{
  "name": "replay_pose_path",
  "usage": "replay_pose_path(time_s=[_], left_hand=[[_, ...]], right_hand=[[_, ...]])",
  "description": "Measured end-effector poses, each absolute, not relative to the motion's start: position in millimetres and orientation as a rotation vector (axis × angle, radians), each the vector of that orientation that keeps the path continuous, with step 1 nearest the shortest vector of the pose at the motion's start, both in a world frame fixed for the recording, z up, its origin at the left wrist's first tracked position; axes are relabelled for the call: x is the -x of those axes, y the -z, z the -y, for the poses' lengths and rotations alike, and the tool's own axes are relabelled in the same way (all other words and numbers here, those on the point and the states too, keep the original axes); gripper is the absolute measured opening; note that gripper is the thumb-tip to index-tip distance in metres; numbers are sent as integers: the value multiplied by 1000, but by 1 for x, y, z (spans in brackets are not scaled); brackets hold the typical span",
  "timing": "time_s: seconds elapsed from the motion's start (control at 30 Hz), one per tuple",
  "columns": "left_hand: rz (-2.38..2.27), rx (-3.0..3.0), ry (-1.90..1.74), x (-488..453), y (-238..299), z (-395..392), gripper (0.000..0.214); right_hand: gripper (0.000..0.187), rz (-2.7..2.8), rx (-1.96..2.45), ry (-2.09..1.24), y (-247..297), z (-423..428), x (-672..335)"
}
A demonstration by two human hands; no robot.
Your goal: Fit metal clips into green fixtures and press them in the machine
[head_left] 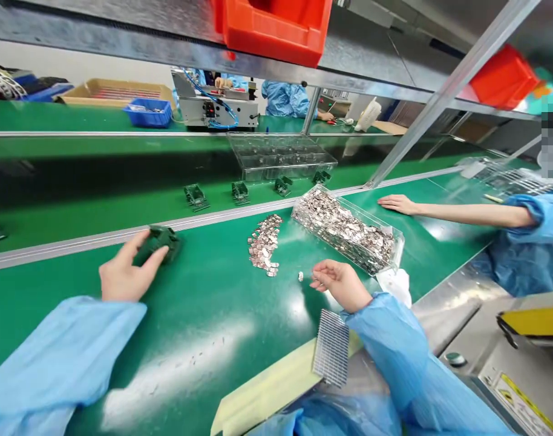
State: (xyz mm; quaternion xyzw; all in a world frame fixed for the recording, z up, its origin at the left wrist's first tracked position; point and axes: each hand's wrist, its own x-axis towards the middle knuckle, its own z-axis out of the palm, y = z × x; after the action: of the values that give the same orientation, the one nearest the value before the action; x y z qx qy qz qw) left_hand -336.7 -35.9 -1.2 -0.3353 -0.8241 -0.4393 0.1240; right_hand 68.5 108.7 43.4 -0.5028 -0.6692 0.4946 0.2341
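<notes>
My left hand (pixel 126 269) is closed on a dark green plastic part (pixel 171 247), thumb and fingers on its sides, at the near edge of the metal rail. On the right, my right hand (pixel 344 283) has its fingertips pinched just above the green table. What the pinch holds, if anything, is too small to make out. A single small metal piece (pixel 301 276) lies just left of those fingertips. Farther left is a loose pile of small metal pieces (pixel 264 242). Behind my right hand stands a clear plastic box (pixel 397 254) heaped with similar pieces.
Several green parts (pixel 240 192) sit in a row beyond the rail (pixel 77 243), before a clear tray (pixel 281 158). A co-worker's hand (pixel 397 204) rests on the table at right. Nearer me are a ridged grey block (pixel 331 348) and a pale yellow strip (pixel 267 384). An orange bin (pixel 276 36) is overhead.
</notes>
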Motion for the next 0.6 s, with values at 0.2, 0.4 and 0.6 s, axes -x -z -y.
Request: replay_pose_path(time_s=[0.2,0.4,0.6], left_hand=[[2527,1451,1153,239,6,83,55],[2493,1860,1163,227,6,91,105],[2541,2250,860,242,1,72,113]], right_hand=[[45,1566,1195,-1580,-61,-75,-78],[46,1477,1133,-1665,-62,-50,-92],[30,1935,1081,-1246,-53,-24,-114]])
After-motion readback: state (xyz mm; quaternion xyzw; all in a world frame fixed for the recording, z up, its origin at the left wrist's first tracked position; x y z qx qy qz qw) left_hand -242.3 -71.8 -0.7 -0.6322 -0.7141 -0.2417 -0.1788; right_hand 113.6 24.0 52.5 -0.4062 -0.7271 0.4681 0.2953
